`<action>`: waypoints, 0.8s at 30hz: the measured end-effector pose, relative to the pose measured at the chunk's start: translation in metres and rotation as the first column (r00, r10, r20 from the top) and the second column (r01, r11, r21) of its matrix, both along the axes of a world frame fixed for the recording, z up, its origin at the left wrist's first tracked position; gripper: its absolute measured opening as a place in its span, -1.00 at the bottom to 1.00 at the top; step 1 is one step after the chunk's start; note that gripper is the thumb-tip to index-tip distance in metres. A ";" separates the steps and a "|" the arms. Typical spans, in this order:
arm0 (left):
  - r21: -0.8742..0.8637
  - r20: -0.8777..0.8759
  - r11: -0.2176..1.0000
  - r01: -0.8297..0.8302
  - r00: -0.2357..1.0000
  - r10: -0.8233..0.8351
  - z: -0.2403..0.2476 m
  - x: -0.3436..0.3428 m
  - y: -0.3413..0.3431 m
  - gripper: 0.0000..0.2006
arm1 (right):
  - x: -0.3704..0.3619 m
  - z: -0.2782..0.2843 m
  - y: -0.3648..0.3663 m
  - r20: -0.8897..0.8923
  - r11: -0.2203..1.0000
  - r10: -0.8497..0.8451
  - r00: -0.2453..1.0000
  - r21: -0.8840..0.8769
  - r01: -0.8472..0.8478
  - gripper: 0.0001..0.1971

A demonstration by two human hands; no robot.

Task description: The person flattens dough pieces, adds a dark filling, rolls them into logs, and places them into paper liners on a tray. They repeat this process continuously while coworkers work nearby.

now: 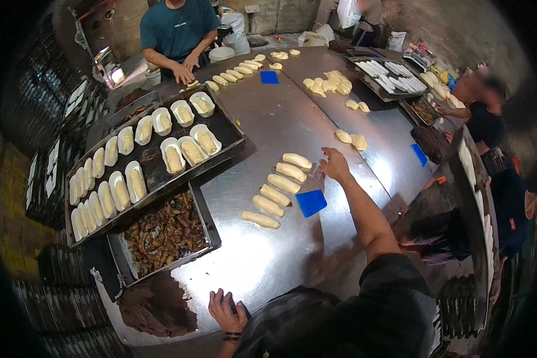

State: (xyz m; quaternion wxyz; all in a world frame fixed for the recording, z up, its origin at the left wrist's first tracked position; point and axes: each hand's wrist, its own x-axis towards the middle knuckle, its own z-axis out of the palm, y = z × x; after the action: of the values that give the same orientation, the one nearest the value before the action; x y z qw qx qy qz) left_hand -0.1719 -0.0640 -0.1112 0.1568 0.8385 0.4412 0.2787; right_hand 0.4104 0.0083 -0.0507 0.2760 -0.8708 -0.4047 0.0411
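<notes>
My left hand (228,311) rests at the near table edge with its fingers apart, holding nothing. It lies beside a dark brown mass of paste (156,307). My right hand (335,164) is stretched out over the metal table (244,197), fingers apart and nothing visible in it. Close to its left is a slanting row of several pale dough rolls (275,195). Two small dough lumps (351,139) lie just beyond that hand. A blue dough scraper (311,203) sits to the right of the rolls, nearer to me.
At left, a large black tray (235,146) holds several rolls on white papers, beside a pan (212,234) of brown chopped filling. Across the table a person (179,36) handles dough. More dough (331,83), another scraper (419,154) and a loaded tray (388,74) stand farther right.
</notes>
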 end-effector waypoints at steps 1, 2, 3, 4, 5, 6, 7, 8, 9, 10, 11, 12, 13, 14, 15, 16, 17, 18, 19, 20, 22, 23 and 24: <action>0.023 -0.018 0.999 0.042 0.999 -0.042 -0.001 -0.002 0.000 -0.59 | -0.001 -0.004 -0.007 0.018 0.999 -0.017 1.000 -0.045 0.018 -0.54; 0.006 -0.037 0.998 0.055 0.998 -0.055 -0.001 -0.003 0.000 -0.51 | 0.003 -0.008 -0.013 0.048 0.995 -0.047 0.998 -0.081 0.051 -0.53; -0.012 -0.110 0.999 0.050 0.993 -0.051 0.000 -0.002 0.000 -0.49 | 0.011 -0.010 -0.019 0.063 0.989 -0.089 0.994 -0.117 0.096 -0.52; -0.029 -0.149 0.999 0.029 0.988 -0.033 0.002 -0.001 0.000 -0.48 | 0.024 -0.013 -0.025 0.091 0.978 -0.143 0.986 -0.140 0.155 -0.52; -0.032 -0.209 0.999 0.022 0.977 -0.028 0.005 0.002 -0.001 -0.46 | 0.040 -0.014 -0.030 0.125 0.974 -0.180 0.976 -0.116 0.195 -0.51; -0.057 -0.242 0.998 0.006 0.970 -0.020 0.009 0.005 -0.001 -0.43 | 0.059 -0.016 -0.035 0.187 0.967 -0.226 0.956 -0.077 0.243 -0.52; -0.066 -0.234 0.998 -0.014 0.972 -0.002 0.014 0.008 -0.001 -0.43 | 0.079 -0.015 -0.042 0.246 0.945 -0.258 0.934 -0.134 0.297 -0.54; -0.068 -0.243 0.997 -0.024 0.970 0.007 0.020 0.011 -0.002 -0.42 | 0.100 -0.015 -0.049 0.284 0.921 -0.279 0.917 -0.190 0.339 -0.56; -0.092 -0.255 0.995 -0.042 0.967 0.018 0.024 0.016 -0.001 -0.42 | 0.120 -0.015 -0.057 0.351 0.871 -0.294 0.889 -0.284 0.401 -0.57; -0.010 -0.303 1.000 -0.017 0.953 0.013 0.029 0.018 -0.002 -0.47 | 0.138 -0.016 -0.065 0.227 0.879 -0.432 0.873 -0.110 0.464 -0.55; 0.073 -0.290 0.996 0.043 0.957 -0.020 0.033 0.021 -0.001 -0.53 | 0.155 -0.018 -0.073 0.105 0.825 -0.560 0.822 -0.026 0.565 -0.53; 0.113 -0.288 0.991 0.066 0.957 -0.030 0.035 0.023 0.000 -0.60 | 0.169 -0.021 -0.080 0.097 0.805 -0.587 0.804 -0.036 0.592 -0.51; 0.156 -0.287 0.984 0.090 0.957 -0.042 0.037 0.024 0.001 -0.66 | 0.183 -0.025 -0.082 0.183 0.808 -0.555 0.812 -0.114 0.578 -0.51; 0.136 -0.262 0.989 0.056 0.965 -0.018 0.037 0.025 0.003 -0.64 | 0.192 -0.032 -0.085 0.278 0.855 -0.380 0.882 -0.257 0.450 -0.51; 0.214 -0.297 0.970 0.117 0.954 -0.050 0.036 0.027 0.006 -0.62 | 0.201 -0.039 -0.084 0.423 0.862 -0.190 0.886 -0.360 0.357 -0.51; 0.289 -0.334 0.940 0.182 0.939 -0.079 0.036 0.027 0.008 -0.60 | 0.209 -0.046 -0.081 0.437 0.905 -0.151 0.887 -0.300 0.302 -0.51; 0.362 -0.371 0.899 0.248 0.922 -0.105 0.034 0.028 0.010 -0.57 | 0.215 -0.054 -0.075 0.524 0.941 -0.142 0.840 -0.191 0.279 -0.50; 0.274 -0.416 0.915 0.298 0.894 -0.166 0.034 0.027 0.009 -0.52 | 0.221 -0.061 -0.069 0.466 0.944 -0.132 0.875 -0.211 0.255 -0.50; 0.214 -0.390 0.954 0.209 0.914 -0.113 0.033 0.027 0.009 -0.52 | 0.225 -0.066 -0.062 0.477 0.974 -0.118 0.871 -0.116 0.195 -0.50; 0.150 -0.366 0.982 0.116 0.929 -0.053 0.033 0.026 0.006 -0.52 | 0.229 -0.069 -0.055 0.338 0.981 -0.082 0.937 -0.139 0.136 -0.51; 0.100 -0.342 0.995 0.022 0.940 0.013 0.032 0.022 0.001 -0.51 | 0.230 -0.067 -0.048 0.044 0.998 -0.043 0.998 -0.033 0.045 -0.46; 0.096 -0.320 0.995 0.023 0.947 0.009 0.030 0.019 -0.001 -0.49 | 0.226 -0.062 -0.049 -0.094 0.998 -0.051 0.994 0.026 0.054 -0.49; 0.088 -0.297 0.996 0.023 0.955 0.004 0.028 0.016 -0.002 -0.47 | 0.218 -0.055 -0.054 -0.224 0.994 -0.068 0.972 0.072 0.086 -0.52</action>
State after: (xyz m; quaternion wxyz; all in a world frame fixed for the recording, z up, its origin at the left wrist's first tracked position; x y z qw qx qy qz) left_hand -0.1558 -0.0656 -0.0832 0.0521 0.8791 0.4428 0.1685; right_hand 0.6286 -0.0455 -0.1053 0.3558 -0.8640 -0.3387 0.1107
